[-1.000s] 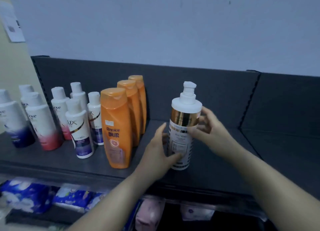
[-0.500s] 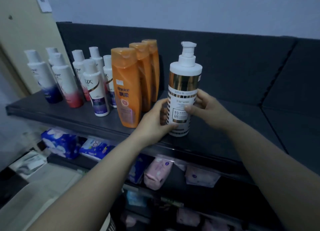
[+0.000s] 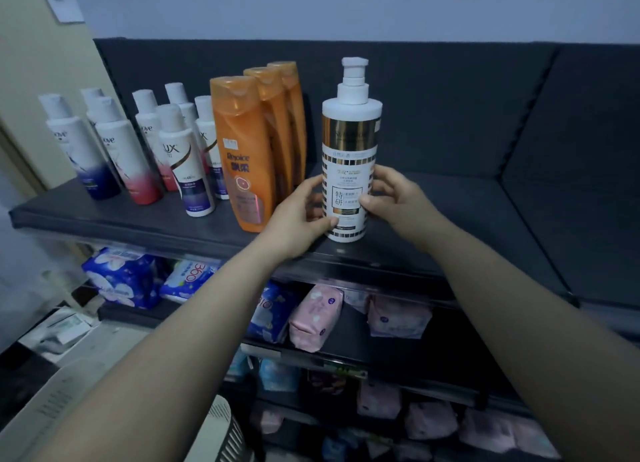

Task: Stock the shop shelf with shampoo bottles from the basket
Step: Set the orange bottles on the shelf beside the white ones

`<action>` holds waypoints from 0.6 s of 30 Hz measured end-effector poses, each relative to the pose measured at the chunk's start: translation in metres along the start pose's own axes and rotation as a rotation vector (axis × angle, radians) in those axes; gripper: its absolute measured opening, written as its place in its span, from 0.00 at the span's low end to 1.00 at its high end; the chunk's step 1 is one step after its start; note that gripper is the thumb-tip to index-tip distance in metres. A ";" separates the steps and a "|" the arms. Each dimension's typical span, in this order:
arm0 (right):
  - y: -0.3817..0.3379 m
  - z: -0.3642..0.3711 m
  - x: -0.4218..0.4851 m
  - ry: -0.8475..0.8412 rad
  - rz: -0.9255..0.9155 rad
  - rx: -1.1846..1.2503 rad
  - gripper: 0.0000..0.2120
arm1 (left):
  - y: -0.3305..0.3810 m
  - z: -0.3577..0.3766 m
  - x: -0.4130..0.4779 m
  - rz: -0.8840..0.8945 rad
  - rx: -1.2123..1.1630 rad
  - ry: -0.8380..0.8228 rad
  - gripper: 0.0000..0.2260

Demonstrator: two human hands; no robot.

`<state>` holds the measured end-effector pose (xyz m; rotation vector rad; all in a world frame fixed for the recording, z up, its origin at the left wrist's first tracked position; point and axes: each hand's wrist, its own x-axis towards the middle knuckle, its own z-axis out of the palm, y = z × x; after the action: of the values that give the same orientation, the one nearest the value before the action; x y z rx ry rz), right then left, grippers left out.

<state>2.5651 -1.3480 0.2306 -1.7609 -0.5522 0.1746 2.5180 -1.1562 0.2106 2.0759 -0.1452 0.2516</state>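
"How's the stocking going?"

"White bottles [image 3: 173, 149] and orange bottles [image 3: 242, 149] fill the shelf's [image 3: 485, 201] left end. Left hand [image 3: 298, 219] and right hand [image 3: 398, 201] both clasp a pump bottle [image 3: 349, 142], upright near the front edge."

"Many left?"

"Can't tell."

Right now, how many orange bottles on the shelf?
3, in a file left of the pump bottle: front orange bottle, second orange bottle behind it, third orange bottle at the back. More could hide behind them.

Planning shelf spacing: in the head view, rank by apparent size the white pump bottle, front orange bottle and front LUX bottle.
1. white pump bottle, tallest.
2. front orange bottle, shorter but about as wide: close call.
3. front LUX bottle, clearly smallest.
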 end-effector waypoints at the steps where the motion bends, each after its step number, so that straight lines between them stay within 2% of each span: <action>1: -0.001 0.002 -0.004 0.028 0.005 -0.010 0.28 | 0.001 0.000 -0.002 0.000 0.008 0.013 0.34; 4: -0.012 0.009 -0.030 0.215 -0.018 -0.194 0.33 | 0.010 0.004 -0.018 0.124 0.185 0.191 0.34; 6: -0.016 0.010 -0.054 0.342 -0.069 -0.398 0.32 | 0.016 0.012 -0.032 0.323 0.281 0.276 0.31; 8: -0.015 0.010 -0.082 0.430 -0.094 -0.607 0.32 | 0.022 0.024 -0.042 0.481 0.334 0.291 0.27; 10: -0.012 0.008 -0.114 0.470 -0.073 -0.746 0.32 | 0.029 0.041 -0.052 0.541 0.380 0.250 0.26; 18: 0.006 -0.027 -0.263 0.623 0.170 -0.965 0.33 | 0.068 0.148 -0.104 0.655 0.410 -0.101 0.28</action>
<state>2.3478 -1.4917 0.1871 -2.6288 0.0115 -0.6108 2.4206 -1.3181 0.1721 2.3898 -0.9051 0.6128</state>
